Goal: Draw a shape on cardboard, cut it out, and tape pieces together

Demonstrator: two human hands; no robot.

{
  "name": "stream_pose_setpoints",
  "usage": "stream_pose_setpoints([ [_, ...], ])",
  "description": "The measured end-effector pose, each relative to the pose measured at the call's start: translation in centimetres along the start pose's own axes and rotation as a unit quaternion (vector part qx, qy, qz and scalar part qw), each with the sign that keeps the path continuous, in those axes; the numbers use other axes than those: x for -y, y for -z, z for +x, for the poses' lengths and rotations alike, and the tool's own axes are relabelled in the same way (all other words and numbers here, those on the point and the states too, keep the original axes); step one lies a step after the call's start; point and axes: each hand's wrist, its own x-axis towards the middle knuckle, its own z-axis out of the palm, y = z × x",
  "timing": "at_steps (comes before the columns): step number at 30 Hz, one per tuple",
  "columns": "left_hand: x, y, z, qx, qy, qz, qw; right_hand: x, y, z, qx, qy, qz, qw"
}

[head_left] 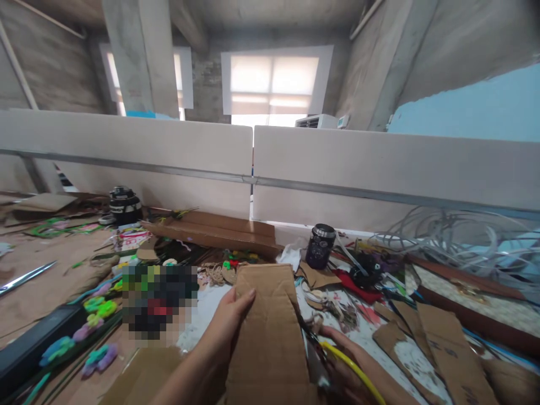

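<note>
A long piece of brown cardboard (268, 343) stands tilted in front of me, its creased face toward me. My left hand (228, 320) grips its left edge, thumb lying on the near face. On the other side, my right hand (358, 360) is closed around scissors with a yellow handle (348, 363). Their dark blades meet the cardboard's right edge. Part of the right hand's fingers is hidden behind the handle and blurred.
A dark jar (320, 246) stands behind the cardboard. Cardboard scraps (453, 349) and a patterned box (472, 292) lie right, below clear tubing (459, 236). Colourful fuzzy flowers (99, 360) and a black bar (40, 343) lie left. White panels (379, 163) border the table's back.
</note>
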Motion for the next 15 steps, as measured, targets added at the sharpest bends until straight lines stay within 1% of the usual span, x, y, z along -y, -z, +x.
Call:
stream_pose_setpoints([
  [1,0.3,0.1,0.1,0.012,0.004,0.004,1.0,0.1,0.1,0.0,-0.019,-0.017,0.0,1.0],
  [3,0.7,0.4,0.4,0.013,0.008,0.016,1.0,0.2,0.4,-0.1,-0.029,-0.041,-0.017,0.999],
  [7,0.4,1.2,0.7,-0.002,0.002,0.027,1.0,1.5,1.8,-0.8,0.011,-0.038,-0.068,0.997],
  [9,0.1,1.4,0.7,-0.01,-0.002,0.027,1.0,2.2,2.5,-1.0,-0.001,-0.044,-0.077,0.996],
  [11,-0.1,1.4,0.7,-0.015,-0.005,0.027,1.0,2.4,2.9,-1.0,-0.026,-0.049,-0.057,0.997],
  [13,0.0,1.2,0.7,-0.016,-0.008,0.025,1.0,2.0,2.8,-1.0,-0.042,-0.043,-0.02,0.998],
  [15,0.3,1.0,0.6,-0.013,-0.009,0.026,1.0,1.3,2.5,-1.0,-0.036,-0.045,0.017,0.998],
])
